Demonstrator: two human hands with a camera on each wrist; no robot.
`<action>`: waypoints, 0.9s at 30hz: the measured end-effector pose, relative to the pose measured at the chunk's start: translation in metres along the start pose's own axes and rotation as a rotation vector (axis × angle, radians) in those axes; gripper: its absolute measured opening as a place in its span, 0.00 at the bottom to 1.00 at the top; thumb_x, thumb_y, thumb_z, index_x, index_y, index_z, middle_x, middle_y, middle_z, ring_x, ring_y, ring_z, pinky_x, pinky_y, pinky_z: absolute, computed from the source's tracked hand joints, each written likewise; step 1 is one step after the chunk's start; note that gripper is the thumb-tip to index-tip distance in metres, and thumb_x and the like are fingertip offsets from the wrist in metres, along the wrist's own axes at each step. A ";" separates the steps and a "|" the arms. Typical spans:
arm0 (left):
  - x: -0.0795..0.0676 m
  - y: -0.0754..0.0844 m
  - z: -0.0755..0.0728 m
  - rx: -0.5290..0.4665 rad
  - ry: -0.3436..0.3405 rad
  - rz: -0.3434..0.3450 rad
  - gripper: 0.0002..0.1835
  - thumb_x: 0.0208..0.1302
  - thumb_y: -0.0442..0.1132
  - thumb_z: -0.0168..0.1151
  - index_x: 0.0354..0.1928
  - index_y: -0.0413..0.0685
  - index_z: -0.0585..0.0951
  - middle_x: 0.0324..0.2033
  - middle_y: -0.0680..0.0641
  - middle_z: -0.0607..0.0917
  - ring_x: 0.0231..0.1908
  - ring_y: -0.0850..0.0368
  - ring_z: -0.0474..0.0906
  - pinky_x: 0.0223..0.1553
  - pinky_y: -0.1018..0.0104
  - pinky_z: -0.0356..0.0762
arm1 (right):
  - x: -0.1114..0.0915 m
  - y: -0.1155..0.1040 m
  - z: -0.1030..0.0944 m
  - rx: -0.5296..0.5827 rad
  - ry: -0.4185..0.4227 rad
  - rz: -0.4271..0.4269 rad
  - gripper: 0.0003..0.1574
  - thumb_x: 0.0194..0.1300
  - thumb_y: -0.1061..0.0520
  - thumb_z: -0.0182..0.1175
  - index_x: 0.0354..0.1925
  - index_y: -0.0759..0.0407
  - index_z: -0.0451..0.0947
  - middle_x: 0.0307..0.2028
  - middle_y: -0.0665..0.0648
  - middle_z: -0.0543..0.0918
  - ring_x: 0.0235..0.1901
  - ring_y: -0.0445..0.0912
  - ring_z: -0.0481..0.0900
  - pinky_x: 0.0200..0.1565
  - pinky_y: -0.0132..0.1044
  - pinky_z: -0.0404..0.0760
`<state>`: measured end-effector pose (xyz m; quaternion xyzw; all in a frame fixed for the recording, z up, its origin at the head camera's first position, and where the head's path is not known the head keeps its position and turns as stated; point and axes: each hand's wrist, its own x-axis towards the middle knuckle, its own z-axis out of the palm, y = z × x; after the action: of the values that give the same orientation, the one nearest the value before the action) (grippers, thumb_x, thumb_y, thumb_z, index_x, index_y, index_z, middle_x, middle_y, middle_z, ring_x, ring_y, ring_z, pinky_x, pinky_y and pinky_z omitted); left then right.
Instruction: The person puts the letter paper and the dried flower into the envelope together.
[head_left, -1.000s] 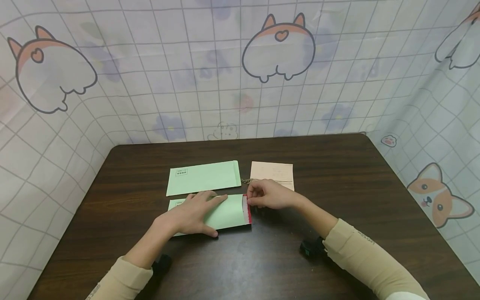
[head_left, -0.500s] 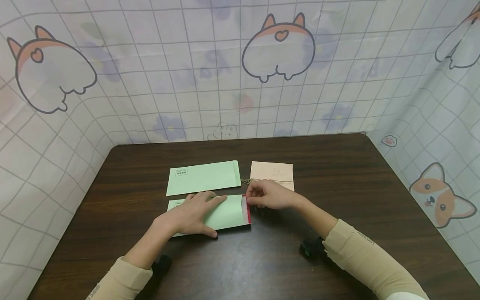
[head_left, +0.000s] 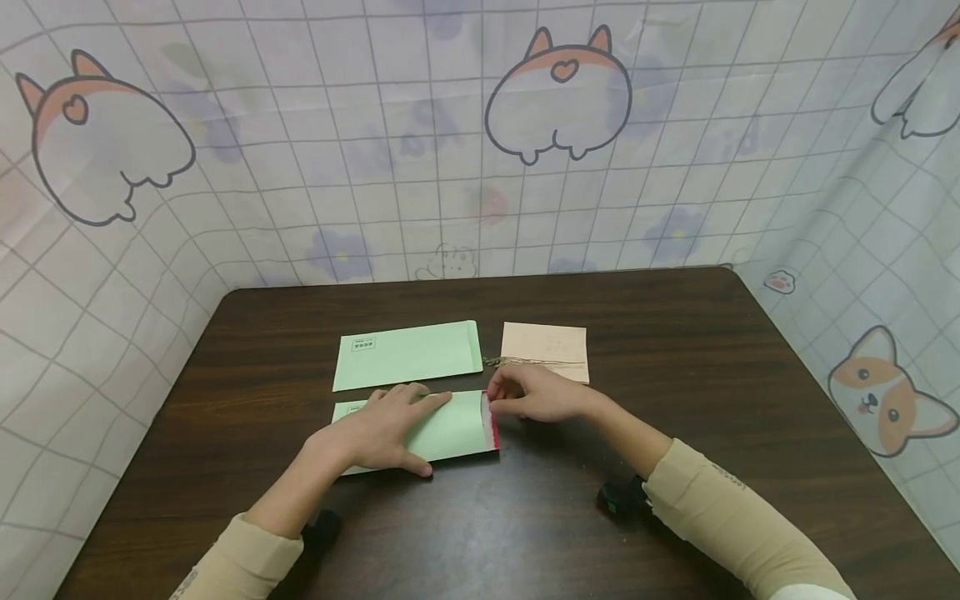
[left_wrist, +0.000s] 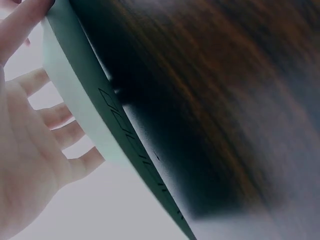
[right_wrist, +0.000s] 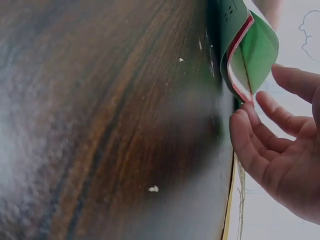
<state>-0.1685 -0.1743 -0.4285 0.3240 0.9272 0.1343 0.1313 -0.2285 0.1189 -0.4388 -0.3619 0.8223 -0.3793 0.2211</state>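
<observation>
My left hand (head_left: 386,429) lies spread across a pale green envelope (head_left: 453,429), its thumb at the near edge and its fingers toward the far edge. At the envelope's right end the mouth gapes, showing a red-edged white paper (right_wrist: 243,42) along its lower side. My right hand (head_left: 540,393) holds the far corner of that mouth, fingers curled and fingertips at the corner. In the right wrist view, the thumb is by the upper green sheet. A second green envelope (head_left: 408,354) lies flat behind the first one.
Beyond my right hand, a peach-coloured card or envelope (head_left: 543,340) lies with a thin dried sprig (head_left: 491,362) across it. All rests on a dark wooden table (head_left: 675,333). A patterned curtain (head_left: 405,200) hangs along the table's back and sides.
My right hand has shifted slightly left against the envelope's mouth. The envelope has slid a little to the left beneath my left hand, which has barely moved.
</observation>
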 end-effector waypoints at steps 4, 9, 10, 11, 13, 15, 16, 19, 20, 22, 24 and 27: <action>-0.001 0.000 0.000 0.000 -0.006 -0.001 0.55 0.51 0.61 0.79 0.78 0.52 0.64 0.65 0.45 0.71 0.65 0.48 0.68 0.62 0.43 0.63 | 0.001 0.001 0.002 -0.002 -0.021 0.003 0.15 0.73 0.54 0.65 0.52 0.61 0.80 0.41 0.49 0.82 0.36 0.43 0.80 0.41 0.37 0.80; -0.004 -0.002 0.000 0.010 -0.021 -0.009 0.55 0.51 0.60 0.79 0.79 0.52 0.64 0.66 0.44 0.70 0.66 0.47 0.67 0.62 0.42 0.63 | 0.001 0.001 0.003 -0.024 -0.033 0.008 0.16 0.73 0.54 0.64 0.53 0.61 0.81 0.40 0.48 0.82 0.35 0.42 0.80 0.42 0.37 0.80; -0.004 -0.002 0.000 0.012 -0.024 -0.009 0.55 0.51 0.60 0.79 0.78 0.52 0.64 0.66 0.43 0.70 0.66 0.47 0.66 0.62 0.42 0.63 | 0.001 0.000 0.003 -0.026 -0.034 0.007 0.16 0.73 0.54 0.64 0.53 0.61 0.81 0.40 0.48 0.82 0.34 0.42 0.80 0.42 0.37 0.80; -0.005 -0.002 0.000 0.013 -0.029 -0.013 0.55 0.51 0.60 0.80 0.79 0.52 0.64 0.67 0.43 0.70 0.66 0.47 0.66 0.63 0.42 0.63 | 0.001 0.000 0.003 -0.024 -0.036 0.008 0.15 0.73 0.54 0.64 0.53 0.61 0.81 0.39 0.48 0.82 0.33 0.42 0.80 0.41 0.37 0.80; -0.006 -0.002 0.000 0.009 -0.036 -0.014 0.55 0.50 0.58 0.81 0.78 0.51 0.64 0.67 0.42 0.69 0.67 0.46 0.65 0.62 0.41 0.62 | 0.000 -0.001 0.002 -0.022 -0.039 0.007 0.14 0.73 0.55 0.63 0.52 0.61 0.81 0.39 0.49 0.82 0.30 0.43 0.80 0.40 0.37 0.80; -0.007 -0.002 -0.001 0.006 -0.043 -0.015 0.56 0.50 0.56 0.82 0.78 0.51 0.64 0.68 0.41 0.68 0.68 0.44 0.64 0.62 0.40 0.62 | 0.000 0.000 0.002 -0.026 -0.042 0.000 0.12 0.73 0.56 0.63 0.51 0.61 0.81 0.38 0.49 0.82 0.28 0.43 0.80 0.39 0.38 0.80; -0.008 -0.002 -0.001 0.005 -0.049 -0.017 0.55 0.50 0.56 0.82 0.78 0.51 0.64 0.68 0.41 0.68 0.68 0.44 0.64 0.62 0.40 0.62 | -0.001 0.001 0.001 -0.029 -0.043 -0.003 0.12 0.73 0.56 0.63 0.51 0.60 0.81 0.38 0.49 0.82 0.28 0.43 0.80 0.39 0.38 0.80; -0.009 -0.001 -0.001 0.003 -0.060 -0.024 0.55 0.50 0.55 0.82 0.78 0.50 0.64 0.69 0.40 0.67 0.69 0.43 0.63 0.61 0.39 0.62 | -0.001 0.003 0.000 -0.042 -0.043 -0.020 0.11 0.73 0.57 0.63 0.50 0.59 0.82 0.37 0.48 0.83 0.28 0.42 0.80 0.39 0.38 0.80; -0.009 -0.001 -0.001 0.001 -0.065 -0.029 0.56 0.50 0.55 0.82 0.78 0.51 0.64 0.70 0.40 0.66 0.70 0.43 0.62 0.61 0.38 0.62 | -0.002 0.003 0.000 -0.046 -0.043 -0.026 0.11 0.73 0.57 0.63 0.50 0.59 0.82 0.37 0.47 0.83 0.28 0.42 0.80 0.40 0.38 0.80; -0.010 -0.001 -0.001 -0.004 -0.075 -0.038 0.56 0.50 0.55 0.82 0.79 0.51 0.63 0.71 0.40 0.65 0.70 0.42 0.61 0.62 0.37 0.61 | -0.002 0.004 0.000 -0.050 -0.045 -0.032 0.11 0.73 0.57 0.63 0.50 0.59 0.82 0.37 0.46 0.83 0.28 0.42 0.80 0.40 0.38 0.80; -0.010 0.000 -0.002 -0.010 -0.085 -0.047 0.56 0.50 0.55 0.82 0.79 0.51 0.63 0.71 0.40 0.65 0.71 0.42 0.60 0.62 0.36 0.61 | -0.003 0.004 -0.001 -0.049 -0.050 -0.035 0.11 0.73 0.56 0.63 0.50 0.60 0.82 0.37 0.47 0.83 0.28 0.42 0.80 0.41 0.38 0.80; -0.011 0.001 -0.004 -0.008 -0.092 -0.056 0.55 0.51 0.58 0.81 0.79 0.52 0.63 0.72 0.40 0.65 0.71 0.41 0.60 0.62 0.35 0.61 | -0.003 0.005 -0.002 -0.040 -0.056 -0.031 0.12 0.74 0.56 0.62 0.50 0.61 0.82 0.36 0.48 0.83 0.27 0.42 0.80 0.39 0.38 0.79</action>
<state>-0.1610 -0.1807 -0.4231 0.3031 0.9284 0.1192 0.1790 -0.2299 0.1242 -0.4413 -0.3895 0.8176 -0.3557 0.2310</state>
